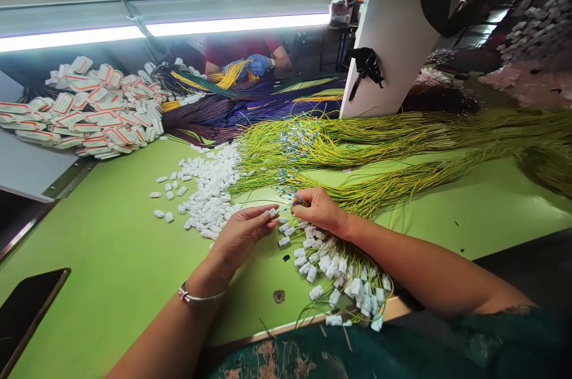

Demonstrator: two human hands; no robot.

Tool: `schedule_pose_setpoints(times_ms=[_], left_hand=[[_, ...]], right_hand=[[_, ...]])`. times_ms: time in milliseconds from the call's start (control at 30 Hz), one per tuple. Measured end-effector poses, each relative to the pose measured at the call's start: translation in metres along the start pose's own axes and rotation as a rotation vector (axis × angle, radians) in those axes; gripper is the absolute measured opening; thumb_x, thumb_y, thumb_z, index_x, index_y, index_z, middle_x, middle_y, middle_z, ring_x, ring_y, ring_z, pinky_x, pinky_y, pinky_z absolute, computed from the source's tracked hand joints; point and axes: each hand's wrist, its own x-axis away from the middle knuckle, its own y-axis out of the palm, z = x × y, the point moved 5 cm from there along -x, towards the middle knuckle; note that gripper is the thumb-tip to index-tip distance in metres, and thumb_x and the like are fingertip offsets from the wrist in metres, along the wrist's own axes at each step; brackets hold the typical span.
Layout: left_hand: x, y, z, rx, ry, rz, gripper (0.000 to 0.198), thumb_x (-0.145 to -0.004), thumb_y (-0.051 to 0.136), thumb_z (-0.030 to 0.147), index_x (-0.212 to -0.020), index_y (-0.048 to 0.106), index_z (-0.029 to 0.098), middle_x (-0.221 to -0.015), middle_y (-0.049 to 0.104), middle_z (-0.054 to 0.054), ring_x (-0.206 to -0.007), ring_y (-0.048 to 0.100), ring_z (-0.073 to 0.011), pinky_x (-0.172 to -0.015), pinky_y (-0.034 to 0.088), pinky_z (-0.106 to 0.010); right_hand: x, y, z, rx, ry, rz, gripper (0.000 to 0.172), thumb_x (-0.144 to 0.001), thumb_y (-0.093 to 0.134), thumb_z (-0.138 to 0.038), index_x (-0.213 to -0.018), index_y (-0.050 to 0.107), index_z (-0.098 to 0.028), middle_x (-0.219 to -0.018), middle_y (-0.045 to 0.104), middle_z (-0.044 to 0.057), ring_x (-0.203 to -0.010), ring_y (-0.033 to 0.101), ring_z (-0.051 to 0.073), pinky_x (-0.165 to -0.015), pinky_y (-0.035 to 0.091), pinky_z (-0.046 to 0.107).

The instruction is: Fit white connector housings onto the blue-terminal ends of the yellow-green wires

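My left hand [248, 230] pinches a small white plastic connector housing [273, 212] between thumb and fingertips. Just to its right, my right hand [318, 210] is closed on yellow-green wires, whose blue-tipped ends [291, 197] poke out toward the housing. Whether a wire tip touches the housing is too small to tell. Left of my hands lies a heap of loose white connector housings [214, 188]. Below my right forearm, yellow-green wires with white housings on their ends [339, 272] hang in a cluster at the table's front edge.
Long bundles of yellow-green wire [393, 134] stretch right across the green tabletop [120, 248]. A pile of white-and-red labelled pieces [98, 108] sits at back left, beside dark purple wires [250, 105]. A phone [31, 313] lies at left. A white panel [388, 51] stands behind; a co-worker's gloved hand [254, 66] shows beyond.
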Motion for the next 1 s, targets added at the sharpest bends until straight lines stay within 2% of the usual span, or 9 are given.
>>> schedule_pose_setpoints(times_ms=[167,300,433,567,1000], left_hand=[[0.0001,0.0021,-0.0019,-0.004,-0.004,-0.007,0.034,-0.060,0.083,0.021,-0.091,0.074,0.011,-0.081,0.073,-0.009,-0.070,0.066,-0.0114,-0.074,0.053,-0.019],[-0.0003,0.0012,-0.0020,-0.047,0.010,0.040,0.034,-0.056,0.084,0.021,-0.087,0.074,0.011,-0.082,0.073,-0.008,-0.071,0.066,-0.0125,-0.076,0.053,-0.021],[-0.0006,-0.0016,0.0000,-0.084,0.075,0.102,0.037,-0.053,0.085,0.021,-0.087,0.073,0.014,-0.079,0.073,-0.005,-0.072,0.066,-0.0131,-0.074,0.052,-0.022],[-0.0010,-0.0010,0.0005,-0.170,0.173,0.149,0.029,-0.051,0.086,0.021,-0.075,0.072,0.014,-0.073,0.071,-0.003,-0.066,0.063,-0.0108,-0.068,0.050,-0.019],[-0.0044,-0.0030,-0.0038,-0.238,0.163,0.132,0.025,-0.053,0.084,0.025,-0.070,0.070,0.015,-0.070,0.071,-0.003,-0.063,0.063,-0.0126,-0.066,0.049,-0.024]], right_hand=[[0.0011,-0.0006,-0.0029,-0.011,-0.024,0.007,0.015,-0.066,0.048,-0.022,-0.052,0.044,-0.016,-0.054,0.032,-0.005,-0.055,0.029,0.007,-0.051,0.023,0.022],[0.0020,0.0011,-0.0012,0.035,-0.020,-0.018,0.013,-0.067,0.048,-0.022,-0.056,0.049,-0.015,-0.055,0.036,-0.004,-0.055,0.032,0.008,-0.052,0.025,0.021],[0.0022,0.0025,0.0024,0.113,-0.014,-0.005,0.013,-0.067,0.049,-0.023,-0.056,0.050,-0.015,-0.055,0.038,-0.004,-0.054,0.033,0.007,-0.052,0.025,0.021],[0.0022,0.0033,0.0029,0.171,-0.041,0.020,0.020,-0.068,0.049,-0.024,-0.051,0.042,-0.016,-0.053,0.034,-0.004,-0.053,0.030,0.007,-0.050,0.023,0.021],[0.0057,0.0067,-0.0018,0.358,-0.078,-0.057,0.022,-0.068,0.051,-0.025,-0.050,0.043,-0.016,-0.049,0.035,-0.005,-0.050,0.030,0.006,-0.049,0.019,0.023]])
